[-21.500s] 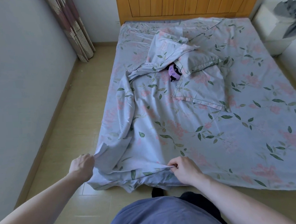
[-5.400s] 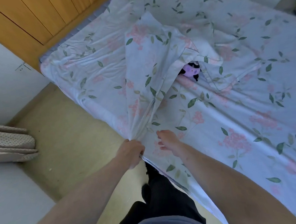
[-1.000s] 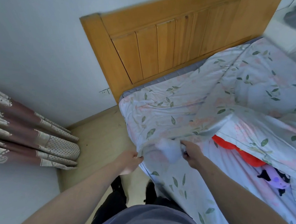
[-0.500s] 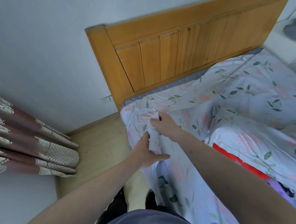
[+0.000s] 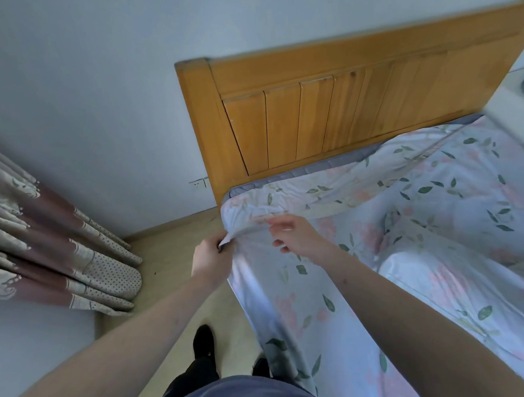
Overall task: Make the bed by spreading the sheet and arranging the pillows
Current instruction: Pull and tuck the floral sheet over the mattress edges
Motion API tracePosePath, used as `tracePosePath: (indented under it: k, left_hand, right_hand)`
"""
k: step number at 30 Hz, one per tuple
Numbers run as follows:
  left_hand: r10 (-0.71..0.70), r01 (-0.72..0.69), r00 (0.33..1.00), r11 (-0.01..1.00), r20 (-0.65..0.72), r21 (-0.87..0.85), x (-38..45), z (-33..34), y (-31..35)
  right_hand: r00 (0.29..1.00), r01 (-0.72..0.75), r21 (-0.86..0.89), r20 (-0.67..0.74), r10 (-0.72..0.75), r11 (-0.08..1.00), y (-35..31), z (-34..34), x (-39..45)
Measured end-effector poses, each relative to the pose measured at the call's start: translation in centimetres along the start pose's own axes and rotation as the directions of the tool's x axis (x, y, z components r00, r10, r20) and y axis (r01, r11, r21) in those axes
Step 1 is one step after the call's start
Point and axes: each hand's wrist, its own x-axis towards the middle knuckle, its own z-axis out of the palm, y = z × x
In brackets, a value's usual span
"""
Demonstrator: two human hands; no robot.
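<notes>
Standing at the bed's (image 5: 329, 169) head corner by the wooden headboard (image 5: 325, 108) and curtain (image 5: 51, 242), I am reaching both arms forward. My left hand (image 5: 210, 258) is pinching the floral sheet (image 5: 307, 303) corner; my right hand (image 5: 296, 233) is hovering loosely open over it, fingers spread.

Bed corner with both hands at the sheet's edge, centre of frame.
The headboard (image 5: 340, 101) spans the upper right; below it the sheet (image 5: 438, 193) fills the right half. The left hand (image 5: 210, 258) pinches the sheet corner at centre, the right hand (image 5: 296, 233) just right of it. A curtain (image 5: 43, 251) hangs at the left edge.
</notes>
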Motion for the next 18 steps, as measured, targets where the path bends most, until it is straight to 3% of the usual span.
tracePosePath:
  k: [2, 6, 10, 18]
  left_hand:
    - [-0.032, 0.032, 0.999, 0.999, 0.013, -0.023, 0.6, -0.6, -0.2]
    - [-0.077, 0.080, 0.996, 0.993, 0.045, -0.087, 1.8, -1.4, -0.1]
    - [-0.139, 0.152, 0.986, 0.977, 0.096, -0.148, 3.7, -2.3, -0.6]
    - [-0.193, 0.218, 0.951, 0.973, 0.243, -0.080, 8.7, -3.8, -1.1]
  right_hand:
    - [0.999, -0.027, -0.186, -0.050, 0.018, 0.982, 1.4, -0.9, 0.8]
    - [0.999, -0.052, -0.556, -0.028, 0.044, 0.830, 3.8, -2.6, 2.7]
    - [0.998, -0.040, -0.680, 0.001, 0.056, 0.732, 4.4, -2.3, 5.2]
    - [0.998, 0.019, -0.822, -0.017, -0.058, 0.570, 3.9, -0.1, 11.9]
